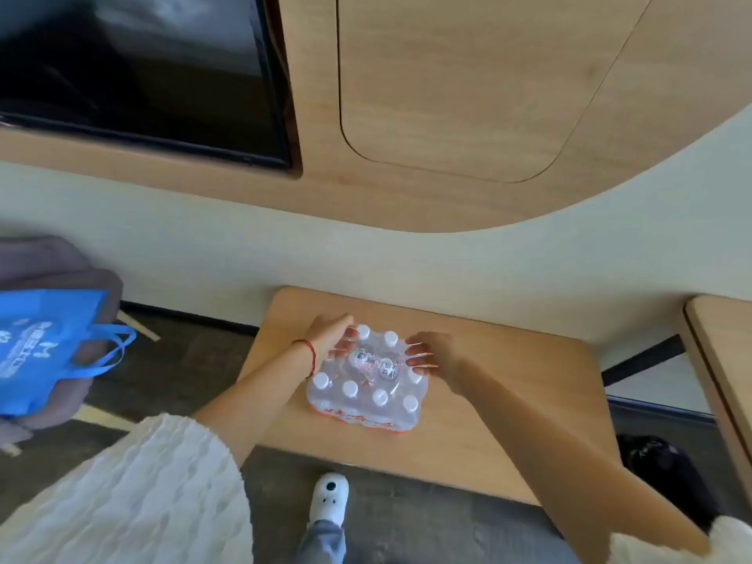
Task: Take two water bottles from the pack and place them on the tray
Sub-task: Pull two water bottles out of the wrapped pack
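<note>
A shrink-wrapped pack of water bottles (pixel 366 394) with white caps and an orange-printed base stands on a low wooden table (pixel 508 400). My left hand (pixel 329 333) rests on the pack's far-left top, fingers curled onto the plastic wrap near a cap. Over the pack's right top edge is my right hand (pixel 433 356), its fingers spread and their tips touching the wrap. No bottle is lifted out. No tray is in view.
A blue tote bag (pixel 53 348) sits on a grey seat (pixel 61 262) at the left. A second wooden surface (pixel 724 360) is at the right edge. A dark screen (pixel 134 71) hangs on the wooden wall panel. My white shoe (pixel 329 498) stands below the table's front edge.
</note>
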Tool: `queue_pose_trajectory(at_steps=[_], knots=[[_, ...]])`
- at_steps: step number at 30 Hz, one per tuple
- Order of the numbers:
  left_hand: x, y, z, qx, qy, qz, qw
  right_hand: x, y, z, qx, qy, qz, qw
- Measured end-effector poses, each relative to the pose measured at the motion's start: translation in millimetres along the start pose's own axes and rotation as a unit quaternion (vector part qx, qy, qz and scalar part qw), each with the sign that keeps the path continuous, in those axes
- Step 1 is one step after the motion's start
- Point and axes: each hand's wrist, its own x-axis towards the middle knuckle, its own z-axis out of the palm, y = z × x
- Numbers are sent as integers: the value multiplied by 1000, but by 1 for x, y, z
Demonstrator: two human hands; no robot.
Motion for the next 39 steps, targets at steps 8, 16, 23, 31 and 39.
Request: queue_pose_trajectory(at_steps=[8, 16, 23, 31, 39], knots=[[76, -51, -7, 143, 37, 76, 986, 65, 47, 63, -1, 58, 65, 996], [117, -85, 1, 447, -52, 175, 876, 94, 55, 79, -76, 79, 22, 994], [122, -117, 1, 565, -74, 173, 803, 82, 78, 41, -243, 148, -54, 957], [137, -143, -11, 514, -75, 241, 820, 62, 128, 4, -325, 123, -90, 933], [136, -148, -12, 471, -56, 266, 839, 99, 88, 51, -519, 105, -236, 814]])
